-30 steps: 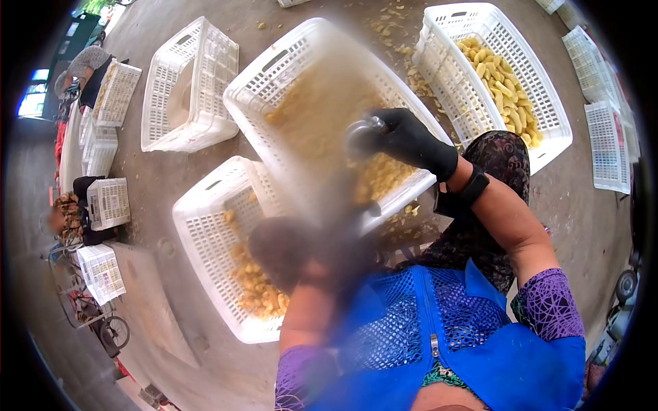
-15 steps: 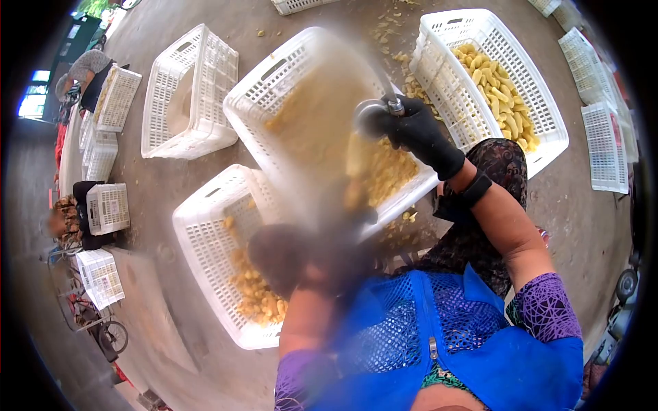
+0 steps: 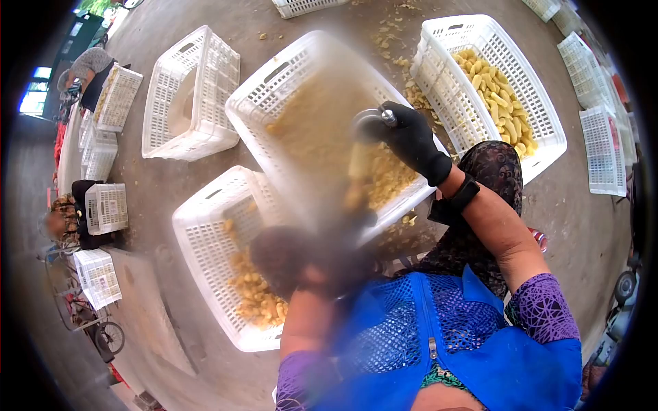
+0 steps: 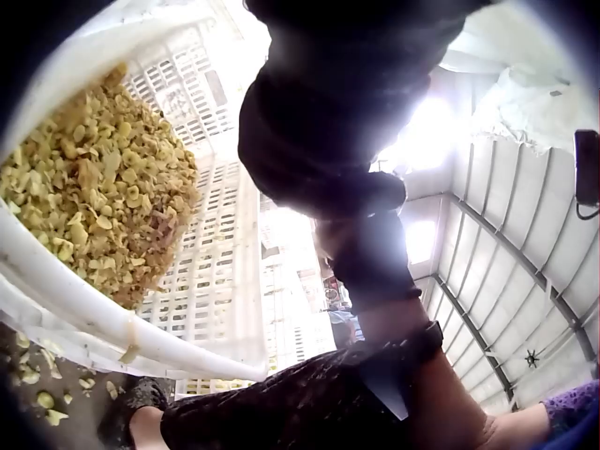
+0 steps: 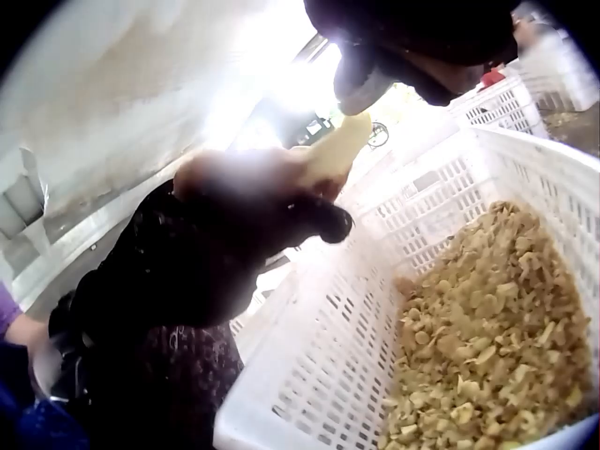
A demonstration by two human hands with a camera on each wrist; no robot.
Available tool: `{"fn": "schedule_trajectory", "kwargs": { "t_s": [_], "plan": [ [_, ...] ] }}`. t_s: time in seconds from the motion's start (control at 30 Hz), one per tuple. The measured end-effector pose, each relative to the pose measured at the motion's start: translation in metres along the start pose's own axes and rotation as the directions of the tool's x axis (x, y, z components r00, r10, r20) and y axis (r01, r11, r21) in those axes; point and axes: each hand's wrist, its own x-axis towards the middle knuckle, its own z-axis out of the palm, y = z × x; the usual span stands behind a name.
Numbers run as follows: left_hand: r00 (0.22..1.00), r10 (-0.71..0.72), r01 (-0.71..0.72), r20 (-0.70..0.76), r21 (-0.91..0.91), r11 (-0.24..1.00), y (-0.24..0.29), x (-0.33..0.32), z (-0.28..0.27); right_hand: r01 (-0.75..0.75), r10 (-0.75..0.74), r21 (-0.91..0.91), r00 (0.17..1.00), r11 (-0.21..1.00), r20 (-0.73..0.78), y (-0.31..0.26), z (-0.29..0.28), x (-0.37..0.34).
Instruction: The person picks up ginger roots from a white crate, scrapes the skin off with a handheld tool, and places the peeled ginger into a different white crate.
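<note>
My right hand (image 3: pixel 415 140), in a black glove, grips a round metal tool (image 3: pixel 370 127) with a shiny knob, above the middle crate (image 3: pixel 264 85). My left hand (image 3: pixel 295 253), dark-gloved and blurred in the head view, is lower left at the crate's near end. It holds a pale yellow oblong piece (image 5: pixel 337 150), which sticks up from its fingers toward the right hand in the right wrist view. Yellowish peelings (image 5: pixel 497 328) lie heaped in the crate below both hands. In the left wrist view a dark gloved hand hides much of the work.
At the right stands a white crate (image 3: pixel 439 85) of peeled yellow oblong pieces (image 3: pixel 500 103). Another crate (image 3: pixel 199 226) at lower left holds yellow pieces. A third crate (image 3: pixel 223 89) stands at upper left. Scraps (image 3: pixel 391 41) litter the floor. Other people sit among crates at far left.
My right hand has drawn slightly back with the metal tool, and its wrist has turned. The pale piece shows below the tool now. The left hand stays nearly in place.
</note>
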Motion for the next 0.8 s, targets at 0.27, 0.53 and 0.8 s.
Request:
{"fn": "schedule_trajectory", "kwargs": {
  "t_s": [0.27,0.53,0.8],
  "plan": [
    [0.964,-0.180,0.264,0.195,-0.772,0.578,-0.058,-0.013,0.011,0.096,-0.123,0.161,0.977,0.982,0.171,-0.004,-0.028,0.013],
    [0.968,-0.157,0.247,0.194,-0.659,0.711,-0.041,-0.001,0.015,-0.550,0.243,0.495,0.796,0.673,0.554,-0.037,-0.027,0.007],
    [0.934,-0.192,0.307,0.303,-0.398,0.864,-0.029,0.014,0.008,-0.590,0.347,0.335,0.751,0.735,0.562,-0.039,-0.035,0.013]
  ]
}}
